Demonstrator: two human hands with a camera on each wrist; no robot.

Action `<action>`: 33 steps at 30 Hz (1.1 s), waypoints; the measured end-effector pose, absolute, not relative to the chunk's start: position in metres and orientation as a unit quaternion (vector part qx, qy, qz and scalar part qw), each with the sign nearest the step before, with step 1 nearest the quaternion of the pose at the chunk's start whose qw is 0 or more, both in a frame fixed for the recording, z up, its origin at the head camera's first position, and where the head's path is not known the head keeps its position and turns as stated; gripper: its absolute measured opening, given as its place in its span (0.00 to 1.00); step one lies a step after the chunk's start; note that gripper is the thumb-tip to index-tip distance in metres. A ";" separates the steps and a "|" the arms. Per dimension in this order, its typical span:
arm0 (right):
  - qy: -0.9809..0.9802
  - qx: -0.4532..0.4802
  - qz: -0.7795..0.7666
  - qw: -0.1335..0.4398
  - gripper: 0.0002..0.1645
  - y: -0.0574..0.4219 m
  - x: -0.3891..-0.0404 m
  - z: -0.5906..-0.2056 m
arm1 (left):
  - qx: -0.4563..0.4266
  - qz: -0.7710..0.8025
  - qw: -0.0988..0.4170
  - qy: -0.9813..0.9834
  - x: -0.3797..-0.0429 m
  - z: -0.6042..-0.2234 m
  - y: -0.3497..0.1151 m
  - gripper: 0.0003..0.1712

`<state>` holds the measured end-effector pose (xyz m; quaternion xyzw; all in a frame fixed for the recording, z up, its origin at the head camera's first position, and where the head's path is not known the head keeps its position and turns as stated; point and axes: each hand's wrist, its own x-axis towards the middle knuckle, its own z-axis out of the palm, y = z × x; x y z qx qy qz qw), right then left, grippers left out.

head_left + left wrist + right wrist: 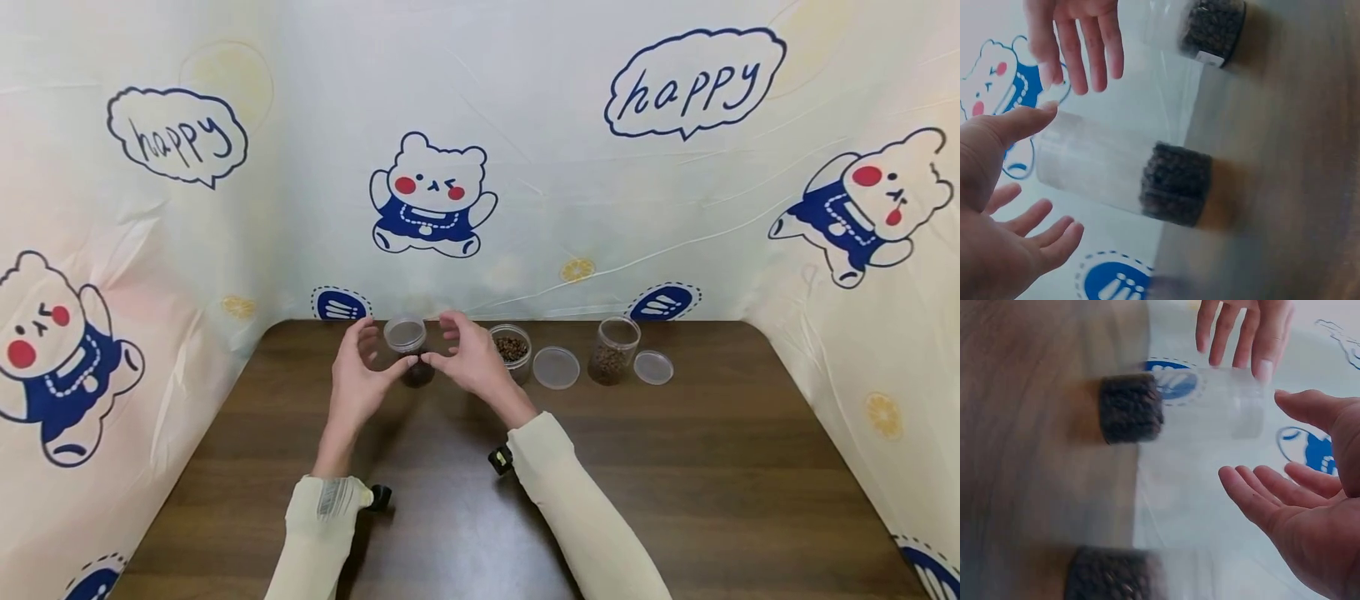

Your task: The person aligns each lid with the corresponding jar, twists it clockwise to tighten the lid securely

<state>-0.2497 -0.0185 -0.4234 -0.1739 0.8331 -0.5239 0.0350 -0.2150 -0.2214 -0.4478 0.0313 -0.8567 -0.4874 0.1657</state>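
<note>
A clear lidded jar [406, 335], its lower part filled with dark bean-like grains [1175, 184], stands at the far left of the table's back edge. On its left side is my left hand [358, 375], fingers spread and thumb pointing inward. My right hand [474, 357] mirrors it on the other side. In the right wrist view the jar [1197, 403] stands between the two hands with a gap to the right fingers. The thumb tips come close to the jar's upper end; whether they touch it cannot be told. Neither hand grips anything.
Right of my right hand stands an uncovered jar [512, 348] of brown grains, with a clear lid [557, 367] flat beside it. Farther right are another uncovered jar [613, 354] and its smaller lid [653, 367]. A printed curtain [540, 275] hangs behind the wooden table [675, 483].
</note>
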 end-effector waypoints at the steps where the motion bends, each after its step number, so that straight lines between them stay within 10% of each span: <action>1: 0.830 -0.175 -0.529 0.034 0.41 -0.015 -0.248 -0.421 | 0.030 -0.473 0.177 -0.862 -0.214 -0.445 -0.220 0.55; 17: 0.855 -0.214 -0.470 -0.050 0.30 0.052 -0.241 -0.414 | -0.126 -0.370 0.256 -0.884 -0.218 -0.421 -0.186 0.45; 33: 0.896 -0.149 -0.414 -0.067 0.36 0.121 -0.251 -0.428 | -0.178 -0.421 0.156 -0.876 -0.232 -0.437 -0.157 0.37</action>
